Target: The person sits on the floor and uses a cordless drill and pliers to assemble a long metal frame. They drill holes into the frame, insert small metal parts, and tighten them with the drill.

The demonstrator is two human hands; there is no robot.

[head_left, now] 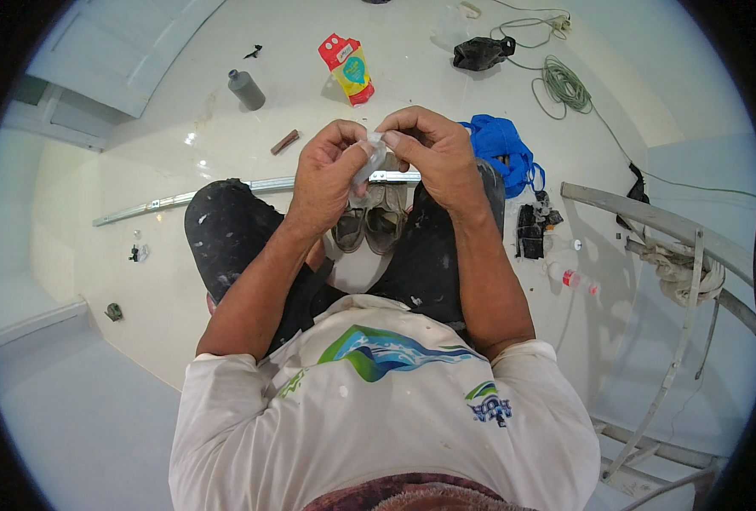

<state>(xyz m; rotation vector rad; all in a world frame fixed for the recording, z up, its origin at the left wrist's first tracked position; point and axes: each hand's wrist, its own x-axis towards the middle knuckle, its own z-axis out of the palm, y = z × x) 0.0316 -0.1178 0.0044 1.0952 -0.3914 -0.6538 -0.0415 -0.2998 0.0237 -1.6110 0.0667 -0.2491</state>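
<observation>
Between my two hands is a small clear plastic bag [370,163], crumpled, held up above my knees and shoes. My left hand [334,169] has its thumb and fingers closed on the bag's side. Pinching the bag's top edge is my right hand [429,149], thumb against forefinger. What the bag contains, if anything, I cannot make out. Beneath my hands a long metal rail [267,185] lies across the floor, just beyond my shoes [384,223], and my knees hide parts of it.
Ahead lie a grey bottle [246,90], a red and yellow pouch [346,70], and a brown stick-like piece [285,142]. To the right are a blue bag [501,149], a black bag [483,53], a coiled cable [565,86], a plastic bottle [575,279] and a ladder [659,223].
</observation>
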